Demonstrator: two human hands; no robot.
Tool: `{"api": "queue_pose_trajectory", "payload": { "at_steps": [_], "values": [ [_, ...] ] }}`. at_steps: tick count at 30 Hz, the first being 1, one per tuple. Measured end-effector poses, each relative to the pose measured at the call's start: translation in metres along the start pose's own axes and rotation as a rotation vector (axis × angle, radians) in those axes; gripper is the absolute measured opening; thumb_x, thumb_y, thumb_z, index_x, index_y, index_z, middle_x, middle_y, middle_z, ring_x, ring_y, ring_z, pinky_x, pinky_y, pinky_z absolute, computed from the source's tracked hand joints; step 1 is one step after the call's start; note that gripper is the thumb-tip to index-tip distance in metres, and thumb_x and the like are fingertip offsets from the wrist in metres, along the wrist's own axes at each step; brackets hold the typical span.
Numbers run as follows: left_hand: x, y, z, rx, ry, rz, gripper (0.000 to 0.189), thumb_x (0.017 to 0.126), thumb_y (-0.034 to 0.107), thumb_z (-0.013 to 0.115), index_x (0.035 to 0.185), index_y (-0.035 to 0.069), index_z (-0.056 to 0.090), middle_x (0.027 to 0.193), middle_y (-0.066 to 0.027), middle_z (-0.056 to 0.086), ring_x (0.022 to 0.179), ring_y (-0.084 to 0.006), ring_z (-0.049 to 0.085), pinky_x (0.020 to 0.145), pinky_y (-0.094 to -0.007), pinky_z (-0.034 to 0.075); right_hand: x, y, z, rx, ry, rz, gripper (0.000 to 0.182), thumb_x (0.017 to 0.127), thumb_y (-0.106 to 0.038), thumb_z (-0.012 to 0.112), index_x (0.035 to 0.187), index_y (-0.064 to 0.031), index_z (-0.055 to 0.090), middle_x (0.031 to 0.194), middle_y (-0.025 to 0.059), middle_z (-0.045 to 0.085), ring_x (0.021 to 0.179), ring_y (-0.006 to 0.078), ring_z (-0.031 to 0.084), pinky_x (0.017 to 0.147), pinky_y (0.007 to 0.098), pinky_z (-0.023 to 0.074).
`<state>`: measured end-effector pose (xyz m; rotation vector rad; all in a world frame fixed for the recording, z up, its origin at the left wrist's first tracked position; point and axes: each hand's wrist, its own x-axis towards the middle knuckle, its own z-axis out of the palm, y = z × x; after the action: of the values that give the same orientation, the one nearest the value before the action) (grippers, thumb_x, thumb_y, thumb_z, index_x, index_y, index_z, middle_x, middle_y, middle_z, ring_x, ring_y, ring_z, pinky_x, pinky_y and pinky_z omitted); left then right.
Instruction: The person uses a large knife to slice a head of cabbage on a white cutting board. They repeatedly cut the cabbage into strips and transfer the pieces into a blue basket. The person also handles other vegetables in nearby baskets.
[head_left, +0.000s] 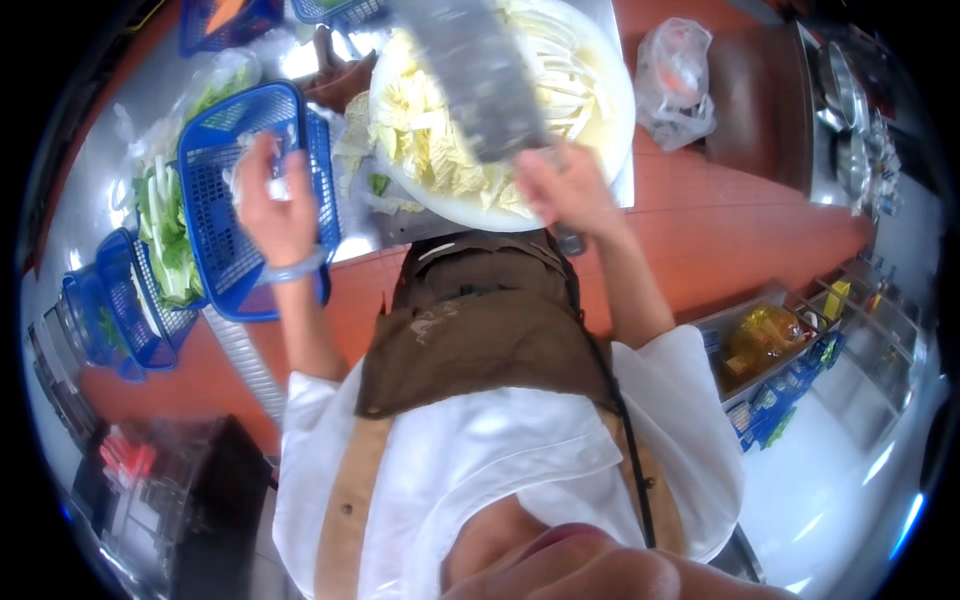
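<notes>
My right hand (566, 184) grips the handle of a wide-bladed cleaver (487, 82), blurred by motion. Its blade crosses above a round white cutting board (619, 142). Cut napa cabbage lies on the board, with pale yellow leaf pieces (420, 112) left of the blade and long white strips (559, 64) right of it. My left hand (277, 206), a band around its wrist, is over a blue plastic basket (217, 289), fingers apart. White pieces (244, 161) show behind and between those fingers; they appear to lie in the basket.
Leafy greens (165, 232) lie left of the basket, near more blue baskets (124, 292). Cabbage scraps (352, 146) litter the metal table (390, 225). Another person's hand (337, 75) is beyond the board. A plastic bag (675, 82) sits at right, and an oil container (765, 334) stands lower right.
</notes>
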<state>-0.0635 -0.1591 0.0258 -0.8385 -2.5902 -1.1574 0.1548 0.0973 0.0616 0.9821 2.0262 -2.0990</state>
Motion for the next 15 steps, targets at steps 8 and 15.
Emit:
{"api": "queue_pose_trajectory", "payload": {
  "at_steps": [8, 15],
  "values": [
    [-0.109, 0.150, 0.186, -0.210, -0.710, 0.387, 0.081, 0.072, 0.024, 0.087, 0.145, 0.021, 0.052, 0.152, -0.0110, 0.046, 0.136, -0.0349, 0.045, 0.110, -0.0536, 0.040, 0.049, 0.031, -0.209, -0.084, 0.175, 0.009, 0.025, 0.099, -0.025, 0.066, 0.091, -0.0018, 0.060, 0.071, 0.0017, 0.059, 0.049, 0.0051, 0.050, 0.043, 0.0237, 0.0430],
    [-0.058, 0.176, 0.244, 0.383, -0.620, 0.339, 0.115, 0.055, 0.053, 0.091, 0.155, 0.042, 0.035, 0.166, -0.0087, 0.022, 0.149, -0.0521, 0.018, 0.111, -0.0764, 0.021, 0.121, 0.088, -0.275, -0.010, -0.043, 0.130, 0.032, 0.101, -0.031, 0.063, 0.089, -0.0014, 0.059, 0.072, 0.0025, 0.059, 0.047, 0.0056, 0.047, 0.043, 0.0248, 0.0435]
  ]
}}
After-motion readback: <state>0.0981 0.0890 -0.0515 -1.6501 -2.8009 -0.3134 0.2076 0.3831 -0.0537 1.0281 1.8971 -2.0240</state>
